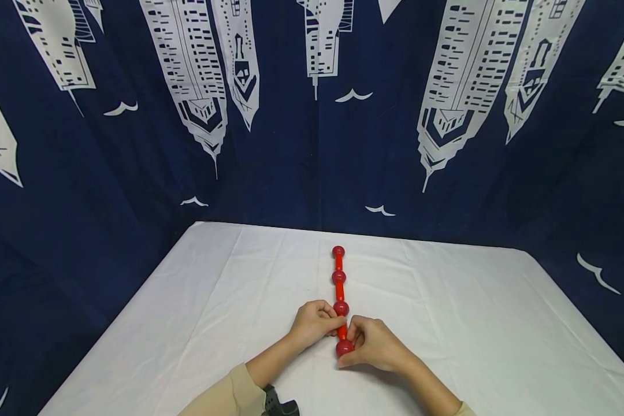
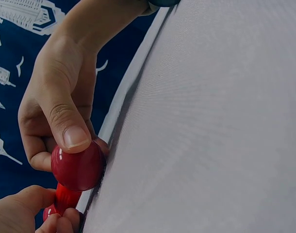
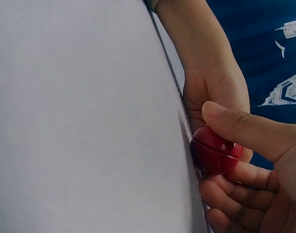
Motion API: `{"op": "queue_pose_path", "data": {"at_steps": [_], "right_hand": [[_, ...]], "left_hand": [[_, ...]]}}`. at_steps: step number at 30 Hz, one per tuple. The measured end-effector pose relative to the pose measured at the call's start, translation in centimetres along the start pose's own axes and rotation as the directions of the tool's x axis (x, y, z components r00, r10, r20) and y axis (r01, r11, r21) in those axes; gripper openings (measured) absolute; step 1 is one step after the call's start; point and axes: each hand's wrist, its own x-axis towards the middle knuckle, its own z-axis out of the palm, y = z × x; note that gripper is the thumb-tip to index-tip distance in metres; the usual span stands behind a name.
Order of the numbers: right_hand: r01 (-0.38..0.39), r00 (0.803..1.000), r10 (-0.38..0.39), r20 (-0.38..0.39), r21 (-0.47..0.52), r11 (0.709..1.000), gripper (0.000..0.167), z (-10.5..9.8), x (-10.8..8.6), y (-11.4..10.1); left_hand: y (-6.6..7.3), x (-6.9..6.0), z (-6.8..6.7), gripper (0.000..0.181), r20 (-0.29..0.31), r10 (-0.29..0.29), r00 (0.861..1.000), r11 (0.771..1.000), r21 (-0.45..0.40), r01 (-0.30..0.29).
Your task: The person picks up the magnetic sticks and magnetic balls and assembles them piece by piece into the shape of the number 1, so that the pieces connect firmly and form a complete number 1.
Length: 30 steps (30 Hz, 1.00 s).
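A straight chain of red balls joined by short orange-red rods lies on the white cloth in the head view, running away from the person. My left hand (image 1: 313,325) pinches the nearest rod (image 1: 342,331) between thumb and fingers. With thumb and fingers, my right hand (image 1: 378,345) grips the nearest ball (image 1: 345,348), at the chain's near end. In the left wrist view the right thumb lies on that glossy ball (image 2: 78,167), while the left fingers hold the rod (image 2: 68,196) beside it. A seam line crosses the ball (image 3: 213,153) in the right wrist view.
The chain continues beyond the hands to a far ball (image 1: 338,252) near the back of the table. White cloth (image 1: 499,323) covers the table. Behind it hangs a dark blue curtain (image 1: 291,185) printed with white buildings and birds. A black strap device (image 1: 281,404) sits at the left wrist.
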Motion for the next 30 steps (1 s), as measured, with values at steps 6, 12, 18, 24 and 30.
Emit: {"op": "queue_pose_path", "data": {"at_steps": [6, 12, 18, 24, 30], "right_hand": [[-0.003, 1.000, 0.003, -0.013, 0.005, 1.000, 0.043, 0.0, 0.1, 0.0], [-0.008, 1.000, 0.008, -0.007, 0.007, 1.000, 0.042, -0.1, 0.0, 0.0], [-0.020, 1.000, 0.020, 0.005, 0.031, 0.999, 0.038, -0.7, 0.0, 0.1], [-0.036, 0.998, 0.040, -0.042, 0.079, 0.996, 0.037, -1.9, 0.1, 0.5], [-0.041, 0.986, 0.054, -0.157, 0.087, 0.995, 0.038, -3.6, 0.3, 1.4]], "left_hand": [[-0.1, 0.1, 0.0, 0.019, 0.001, 0.011, 1.000, 1.000, 0.007, -0.011], [0.0, 0.0, 0.0, 0.019, 0.001, 0.013, 1.000, 1.000, 0.018, -0.013], [0.1, -0.1, 0.0, 0.020, 0.002, 0.014, 1.000, 1.000, 0.013, -0.014], [0.2, -0.2, -0.2, 0.019, 0.004, 0.000, 1.000, 1.000, 0.017, 0.000], [0.7, 0.1, -1.1, 0.021, -0.009, -0.036, 0.999, 0.997, 0.060, 0.037]]}}
